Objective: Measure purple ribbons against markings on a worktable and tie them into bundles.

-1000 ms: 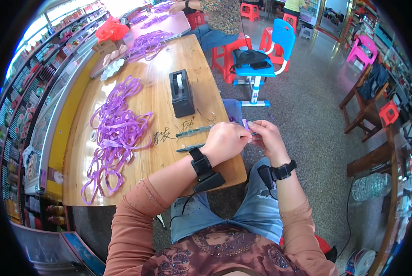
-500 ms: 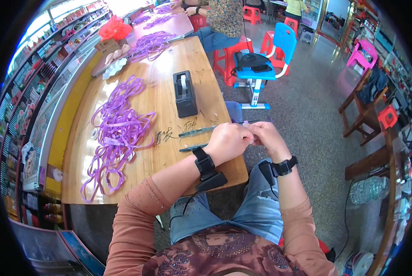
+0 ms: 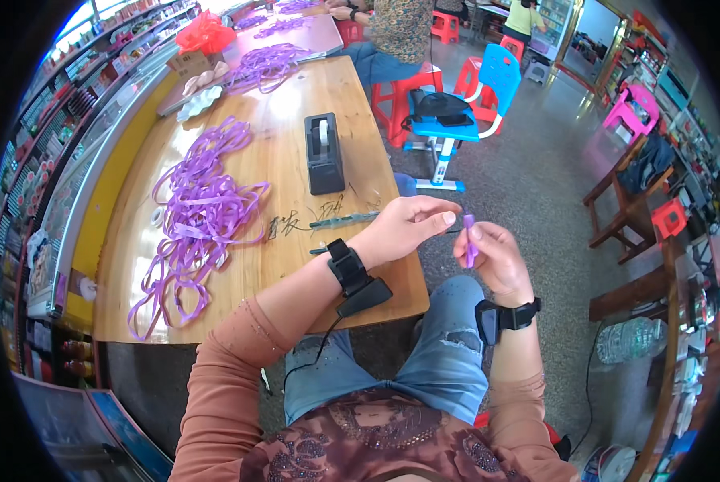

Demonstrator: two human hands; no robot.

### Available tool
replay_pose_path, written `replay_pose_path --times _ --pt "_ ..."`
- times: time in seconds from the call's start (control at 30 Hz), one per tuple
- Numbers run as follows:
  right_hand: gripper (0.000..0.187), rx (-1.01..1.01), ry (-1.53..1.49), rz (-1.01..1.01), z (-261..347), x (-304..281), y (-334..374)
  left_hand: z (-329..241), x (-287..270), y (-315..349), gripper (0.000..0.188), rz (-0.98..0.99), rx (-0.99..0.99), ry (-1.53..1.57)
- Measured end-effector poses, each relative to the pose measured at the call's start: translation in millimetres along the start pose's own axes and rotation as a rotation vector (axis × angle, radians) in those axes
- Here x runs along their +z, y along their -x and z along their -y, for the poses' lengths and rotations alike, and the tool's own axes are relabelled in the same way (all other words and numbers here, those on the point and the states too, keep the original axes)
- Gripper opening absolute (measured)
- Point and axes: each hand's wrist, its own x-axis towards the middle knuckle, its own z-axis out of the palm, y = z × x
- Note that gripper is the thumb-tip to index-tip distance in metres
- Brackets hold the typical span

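Observation:
A short length of purple ribbon [image 3: 470,250] stands upright between the thumb and fingers of my right hand [image 3: 496,257], out past the table's right edge. To its left, my left hand [image 3: 404,229] is apart from the ribbon, thumb and forefinger stretched toward it with nothing visible between them. Under that wrist lies a thin dark-green stick-like tool [image 3: 344,221], and the tip of a second one [image 3: 320,251] shows from beneath my forearm. A tangled heap of purple ribbon [image 3: 207,201] spreads over the left of the wooden table [image 3: 287,277].
A black tape dispenser [image 3: 325,157] stands beyond my left hand. More purple ribbon [image 3: 267,66], a white scalloped dish [image 3: 199,104] and a red plastic bag [image 3: 205,34] are farther back. A blue chair [image 3: 448,128] stands off the table's right side, near a seated person [image 3: 396,36].
My hands, together before, have parted. The right moved right and slightly down, with the purple ribbon now showing in its fingers; the left has loosened and turned.

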Motion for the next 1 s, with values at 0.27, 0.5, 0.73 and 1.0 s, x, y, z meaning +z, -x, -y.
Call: replay_pose_path --times 0.27,0.5,0.73,1.0 --pt "0.028 0.083 -0.164 0.111 -22 18 3 -10 -7 9 0.02 0.237 -0.082 0.292" --pt "0.03 0.115 -0.094 0.028 -22 19 23 -5 -4 7 0.018 0.105 -0.097 0.175" --pt "0.028 0.067 0.17 -0.097 -20 27 38 -4 -3 11 0.014 0.189 -0.071 0.076" --pt "0.024 0.051 0.209 -0.229 -26 32 45 -8 0 13 0.012 0.189 -0.053 -0.025"
